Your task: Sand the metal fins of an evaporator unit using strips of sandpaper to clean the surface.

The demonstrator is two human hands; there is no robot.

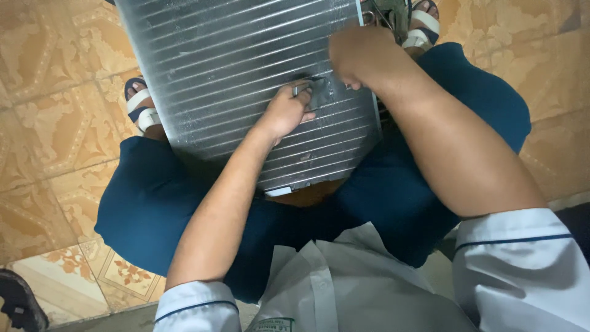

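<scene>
Seated person, finned metal coil panel [246, 67] propped across the knees, leaning out over the tiled floor [55, 123]. Left hand [287, 112] on the panel's face, fingers [302, 92] curled and pinching a small flat metal tool [314, 92] against the fins. Right hand [355, 54] closed near the panel's right edge; what its fingers grip cannot be told. Work looks mid-way: tool sits mid-panel, lower rows remain, no clear finished area visible.

Patterned orange-and-cream floor tiles [55, 123] spread all around; white strapped sandals [142, 107] sit on both feet; dark blue trousers [153, 203] cover the knees; a white shirt [344, 283] has blue-piped sleeves; a dark object [18, 301] lies at the lower left corner.
</scene>
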